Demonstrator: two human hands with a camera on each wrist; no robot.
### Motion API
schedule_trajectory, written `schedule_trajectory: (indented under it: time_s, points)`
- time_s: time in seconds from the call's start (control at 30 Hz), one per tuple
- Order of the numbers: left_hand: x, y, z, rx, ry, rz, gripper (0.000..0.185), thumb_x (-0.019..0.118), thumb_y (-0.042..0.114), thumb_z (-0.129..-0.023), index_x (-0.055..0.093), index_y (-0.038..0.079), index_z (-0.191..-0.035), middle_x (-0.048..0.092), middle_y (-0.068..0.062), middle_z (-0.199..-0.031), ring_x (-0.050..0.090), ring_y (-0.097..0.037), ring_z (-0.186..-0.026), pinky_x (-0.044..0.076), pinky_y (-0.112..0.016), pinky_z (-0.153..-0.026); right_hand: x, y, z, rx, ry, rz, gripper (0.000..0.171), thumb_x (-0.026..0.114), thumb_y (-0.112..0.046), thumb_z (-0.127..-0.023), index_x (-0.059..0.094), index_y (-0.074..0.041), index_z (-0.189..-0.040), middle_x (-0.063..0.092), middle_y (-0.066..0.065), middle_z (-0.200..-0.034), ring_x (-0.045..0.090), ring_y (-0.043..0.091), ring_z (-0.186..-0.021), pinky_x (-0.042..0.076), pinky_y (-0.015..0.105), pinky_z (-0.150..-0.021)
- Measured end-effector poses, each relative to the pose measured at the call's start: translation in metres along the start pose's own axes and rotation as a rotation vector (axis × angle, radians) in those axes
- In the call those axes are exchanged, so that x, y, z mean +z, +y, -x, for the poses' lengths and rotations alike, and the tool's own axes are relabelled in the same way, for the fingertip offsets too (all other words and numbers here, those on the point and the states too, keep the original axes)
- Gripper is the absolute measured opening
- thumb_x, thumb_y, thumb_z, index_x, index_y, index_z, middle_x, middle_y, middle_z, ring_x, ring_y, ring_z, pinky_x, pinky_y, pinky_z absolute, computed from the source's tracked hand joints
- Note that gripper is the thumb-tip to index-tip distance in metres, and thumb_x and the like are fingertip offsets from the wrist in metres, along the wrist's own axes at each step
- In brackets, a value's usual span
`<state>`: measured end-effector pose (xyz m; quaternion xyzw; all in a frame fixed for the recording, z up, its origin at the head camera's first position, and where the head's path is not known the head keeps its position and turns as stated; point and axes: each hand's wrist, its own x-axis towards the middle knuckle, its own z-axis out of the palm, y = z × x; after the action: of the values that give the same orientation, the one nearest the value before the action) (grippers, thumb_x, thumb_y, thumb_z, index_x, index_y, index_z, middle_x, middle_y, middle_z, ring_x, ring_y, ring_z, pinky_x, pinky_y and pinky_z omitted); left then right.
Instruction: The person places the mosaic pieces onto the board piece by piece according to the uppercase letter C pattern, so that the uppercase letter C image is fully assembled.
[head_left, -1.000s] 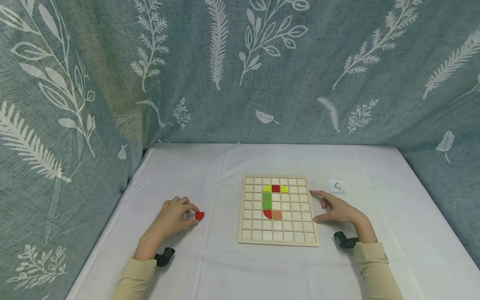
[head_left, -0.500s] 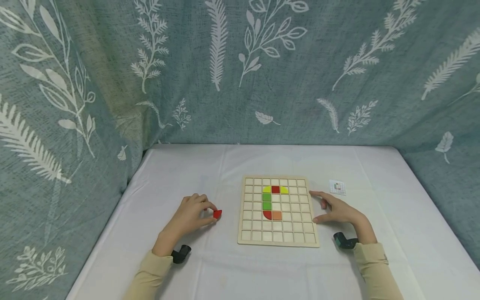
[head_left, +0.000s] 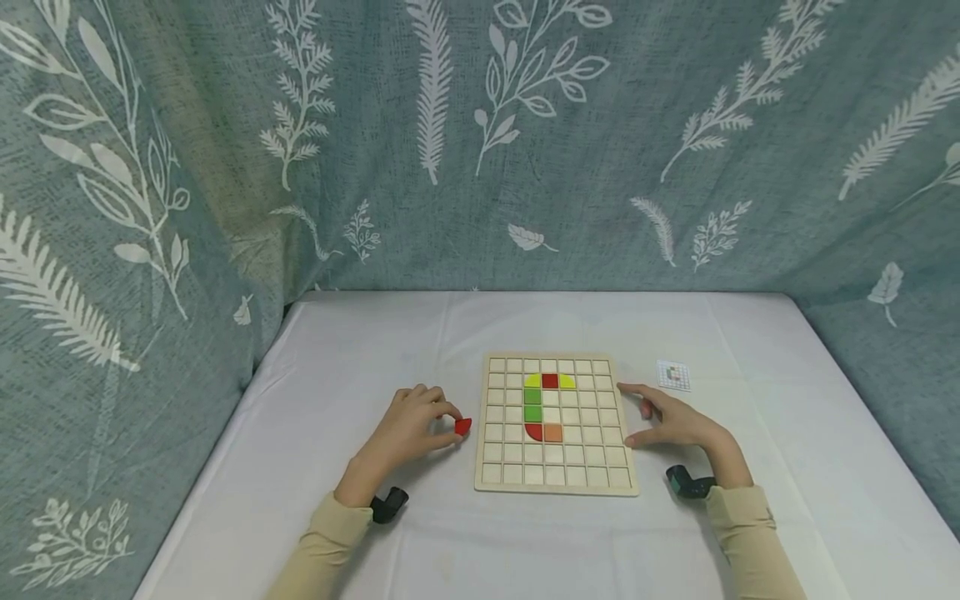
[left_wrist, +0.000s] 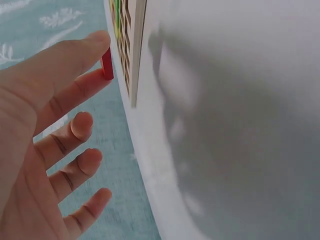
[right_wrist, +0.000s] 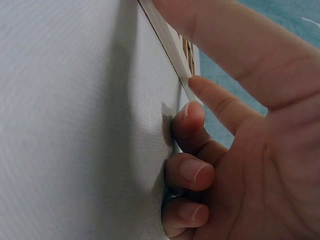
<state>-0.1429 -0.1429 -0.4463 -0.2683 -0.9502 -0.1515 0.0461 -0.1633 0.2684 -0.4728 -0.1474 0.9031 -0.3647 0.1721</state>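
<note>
My left hand (head_left: 411, 427) pinches a small red tile (head_left: 462, 427) between thumb and index finger, just left of the wooden grid board (head_left: 555, 491). In the left wrist view the red tile (left_wrist: 107, 65) shows edge-on above the table, and the other fingers are loosely bent. Several coloured tiles sit in the board's cells: yellow rounded ones, a red square (head_left: 550, 381), green squares (head_left: 532, 405), a red rounded one (head_left: 534, 432) and an orange square (head_left: 553, 432). The thumb and index finger of my right hand (head_left: 678, 422) touch the board's right edge; its remaining fingers curl under.
A small printed card (head_left: 673, 375) with a coloured grid pattern lies right of the board, beyond the right hand. White cloth (head_left: 570, 550) covers the table. A patterned blue-green curtain (head_left: 450, 233) hangs behind and at the sides. Each wrist carries a black camera (head_left: 390, 505).
Holding the red tile, my left hand has moved rightward across the table, close to the board's left edge. My right hand keeps its place at the board's right edge.
</note>
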Motion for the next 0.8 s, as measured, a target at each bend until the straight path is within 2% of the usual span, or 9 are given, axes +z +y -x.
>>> schedule_trajectory:
  time_s: [0.4,0.8]
  points:
    - [0.013,0.021,-0.013,0.040,0.017,0.024,0.023,0.077,0.038,-0.072,0.071,0.023,-0.089,0.054,0.005,-0.079,0.040,-0.010,-0.072,0.039,-0.046,-0.085,0.002,0.001,0.000,0.004,-0.004,-0.008,0.090,0.083,-0.031,-0.066,0.038,-0.007,-0.140,0.038,0.005,-0.085,0.032,0.018,-0.071,0.028,0.026,-0.060]
    - [0.024,0.044,-0.030,0.079,0.030,0.034,0.025,0.075,0.041,-0.074,0.072,0.022,-0.091,0.056,0.004,-0.081,0.044,-0.012,-0.073,0.040,-0.044,-0.082,0.000,0.002,-0.001,-0.008,0.005,0.006,0.091,0.083,-0.032,-0.065,0.038,-0.007,-0.140,0.038,0.005,-0.084,0.032,0.017,-0.071,0.028,0.027,-0.061]
